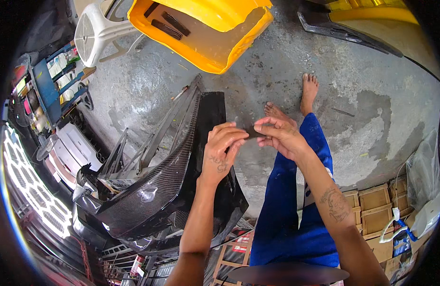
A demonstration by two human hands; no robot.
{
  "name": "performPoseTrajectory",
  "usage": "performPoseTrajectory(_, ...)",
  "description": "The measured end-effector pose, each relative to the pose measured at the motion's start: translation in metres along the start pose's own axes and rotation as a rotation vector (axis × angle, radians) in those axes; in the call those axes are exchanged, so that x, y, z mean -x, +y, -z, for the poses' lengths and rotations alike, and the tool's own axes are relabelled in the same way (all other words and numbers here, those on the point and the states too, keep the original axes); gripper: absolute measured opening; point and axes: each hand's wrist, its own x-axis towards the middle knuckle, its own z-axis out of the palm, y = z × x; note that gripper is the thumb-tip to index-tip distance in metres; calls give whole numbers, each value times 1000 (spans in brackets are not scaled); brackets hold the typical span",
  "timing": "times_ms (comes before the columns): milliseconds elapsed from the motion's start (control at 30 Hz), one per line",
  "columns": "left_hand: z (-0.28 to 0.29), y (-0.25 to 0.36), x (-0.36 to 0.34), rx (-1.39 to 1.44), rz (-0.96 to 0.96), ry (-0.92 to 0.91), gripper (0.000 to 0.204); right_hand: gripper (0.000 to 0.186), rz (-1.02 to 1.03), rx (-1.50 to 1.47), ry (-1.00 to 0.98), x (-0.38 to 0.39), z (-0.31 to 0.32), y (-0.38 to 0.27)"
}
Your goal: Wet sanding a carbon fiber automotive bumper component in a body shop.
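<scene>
Pinching a small dark strip (252, 132), perhaps tape, between closed fingertips, the left hand (222, 152) and right hand (279, 136) meet above a glossy black car bumper (158, 190), with bare concrete floor (277, 71) and a yellow panel (205, 33) beyond.

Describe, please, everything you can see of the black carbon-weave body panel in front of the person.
The carbon-weave body panel is a large, curved, glossy black piece with a fine woven pattern that catches highlights. Its broad lower edge sweeps from lower left toward the middle, and a flat dark section rises toward the concrete floor beyond. Grey ribbed struts and brackets show on its inner side. It stands tilted, propped above stacked parts at lower left. The left hand hovers in front of it; whether it touches cannot be told.
</scene>
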Motion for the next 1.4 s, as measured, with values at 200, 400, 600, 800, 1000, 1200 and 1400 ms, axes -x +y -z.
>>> performPoseTrajectory(200,-19,-12,3,235,184,30,9,24,208,573,136,6,1,11)
performPoseTrajectory(400,-42,4,-1,205,258,49,26,19,353,578,227,-10,4,33)
performPoseTrajectory(600,-54,11,-2,126,341,220,28,17,211,425,241,-13,-7,26)
performPoseTrajectory(800,-39,8,10,505,666,152,16,26,242,385,53,-3,-8,23)
performPoseTrajectory(1000,-28,5,20,638,725,341,15,28,334,468,-1,-25,-33,37)
performPoseTrajectory(1200,60,8,38,376,722,642,10,50,725,1041,31,-74,-89,62)
performPoseTrajectory(1400,86,9,51,367,640,662,14,70,615,1363,187,-87,-138,69)
